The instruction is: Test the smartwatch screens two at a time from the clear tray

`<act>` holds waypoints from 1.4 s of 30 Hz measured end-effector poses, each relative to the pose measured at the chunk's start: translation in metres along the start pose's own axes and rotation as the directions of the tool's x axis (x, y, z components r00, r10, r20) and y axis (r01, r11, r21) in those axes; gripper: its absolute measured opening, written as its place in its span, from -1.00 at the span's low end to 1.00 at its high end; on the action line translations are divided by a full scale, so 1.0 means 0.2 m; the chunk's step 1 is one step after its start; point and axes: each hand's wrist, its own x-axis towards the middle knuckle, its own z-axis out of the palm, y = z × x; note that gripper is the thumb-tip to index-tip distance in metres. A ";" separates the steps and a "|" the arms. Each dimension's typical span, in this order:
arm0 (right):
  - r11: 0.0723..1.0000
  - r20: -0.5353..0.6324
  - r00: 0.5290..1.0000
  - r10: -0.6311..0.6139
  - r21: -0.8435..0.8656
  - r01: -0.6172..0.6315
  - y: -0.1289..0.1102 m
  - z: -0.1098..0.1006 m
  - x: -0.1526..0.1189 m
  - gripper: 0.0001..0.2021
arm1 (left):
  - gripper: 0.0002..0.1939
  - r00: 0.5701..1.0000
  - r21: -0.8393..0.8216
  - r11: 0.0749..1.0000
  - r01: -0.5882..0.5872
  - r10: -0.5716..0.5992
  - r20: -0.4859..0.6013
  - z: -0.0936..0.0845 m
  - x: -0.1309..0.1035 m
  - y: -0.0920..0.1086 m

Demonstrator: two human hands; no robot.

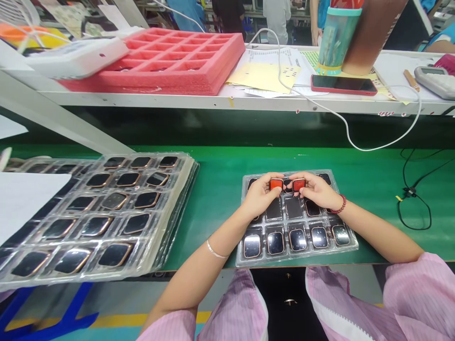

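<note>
My left hand [262, 193] is closed on a smartwatch [276, 184] whose lit screen shows red. Another red-lit smartwatch [298, 184] sits between the thumb and fingers of my right hand [316, 189]. Both watches are held side by side, faces up, above a clear plastic tray [302, 258]. That tray lies on the green bench top, with dark-screened watches such as this one [297, 239] in its front row. Two pockets in the middle row show no watch face. My hands hide part of the back row.
To the left, stacked clear trays [106, 239] hold more watches, partly under a white sheet [31, 203]. A shelf above carries a red foam tray [170, 61], a phone [343, 85] and a teal cup [336, 40]. A white cable [350, 137] hangs down; a black cable [410, 192] lies right.
</note>
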 end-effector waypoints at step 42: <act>0.988 -0.034 0.999 0.032 0.150 -0.026 0.11 0.05 0.05 -0.72 | -0.25 0.989 0.090 0.986 0.137 -0.141 0.039 -0.04 0.01 0.03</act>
